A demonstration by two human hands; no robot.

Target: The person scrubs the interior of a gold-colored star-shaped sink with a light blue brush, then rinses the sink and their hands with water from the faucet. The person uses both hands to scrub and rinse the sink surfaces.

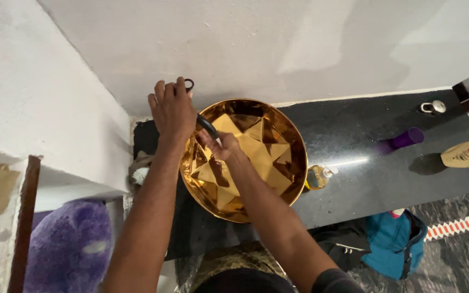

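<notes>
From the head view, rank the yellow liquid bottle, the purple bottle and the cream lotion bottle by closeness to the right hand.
Measured from the right hand, inside the gold basin:
1. Yellow liquid bottle, beside the basin's right rim.
2. Purple bottle, lying mid-counter.
3. Cream lotion bottle, far right.

The gold basin (256, 163) is crossed by both forearms, with a black faucet (206, 126) over its rim. Open dark counter (354, 135) is left between a small yellow bottle (318, 177) and a purple cup (405, 139).
</notes>
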